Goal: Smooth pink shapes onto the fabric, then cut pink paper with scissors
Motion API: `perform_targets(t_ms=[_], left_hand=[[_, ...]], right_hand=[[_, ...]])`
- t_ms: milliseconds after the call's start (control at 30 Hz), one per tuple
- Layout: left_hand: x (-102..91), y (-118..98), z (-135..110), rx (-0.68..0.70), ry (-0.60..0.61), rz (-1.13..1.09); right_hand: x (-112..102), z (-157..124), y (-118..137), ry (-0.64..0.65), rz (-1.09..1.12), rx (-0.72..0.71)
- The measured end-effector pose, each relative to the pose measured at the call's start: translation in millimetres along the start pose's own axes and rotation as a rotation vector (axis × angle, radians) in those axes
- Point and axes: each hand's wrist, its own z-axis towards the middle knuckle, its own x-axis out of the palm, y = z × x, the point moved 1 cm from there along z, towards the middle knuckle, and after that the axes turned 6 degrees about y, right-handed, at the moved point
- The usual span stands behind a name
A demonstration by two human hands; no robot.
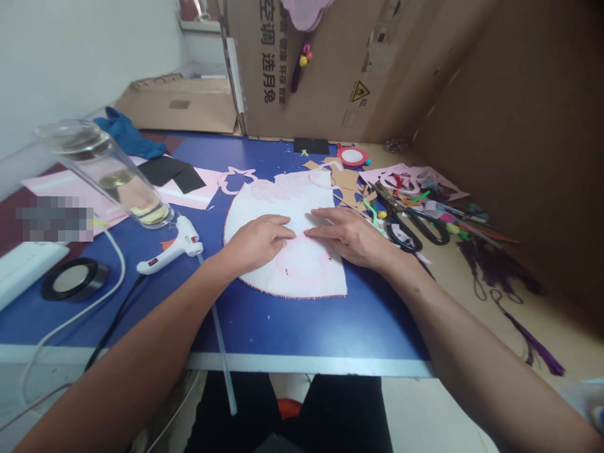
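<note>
A white rounded sheet (268, 280) with a dark red beaded-looking edge lies flat on the blue table, in the middle of the view. A faint pink shape (306, 267) shows on its lower half, and pale pink pieces (268, 189) lie along its far edge. My left hand (257, 242) rests on the sheet's left part, fingers stretched out. From the right, my right hand (353, 236) lies on the sheet with its fingers spread. The fingertips of both hands nearly meet at the sheet's middle. Neither hand holds anything that I can see.
Left of the sheet lie a white glue gun (174, 248) with a long glue stick (223, 349), a tape roll (75, 279) and a water bottle (125, 182). On the right are black-handled scissors (401, 229), cardboard scraps (346, 182) and purple tassels (533, 343). Cardboard walls (325, 113) stand behind.
</note>
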Motion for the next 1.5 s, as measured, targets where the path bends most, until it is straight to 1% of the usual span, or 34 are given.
perform_targets(t_ms=[300,1500], left_hand=[[0.2,0.5,1.0,-0.004,0.002,-0.013],[-0.8,-0.8,0.6,-0.019,0.005,-0.028]], right_hand=[[4.7,-0.2,-3.2,-0.044,-0.022,-0.047],[8.7,-0.9,-9.9,-0.042,-0.004,-0.067]])
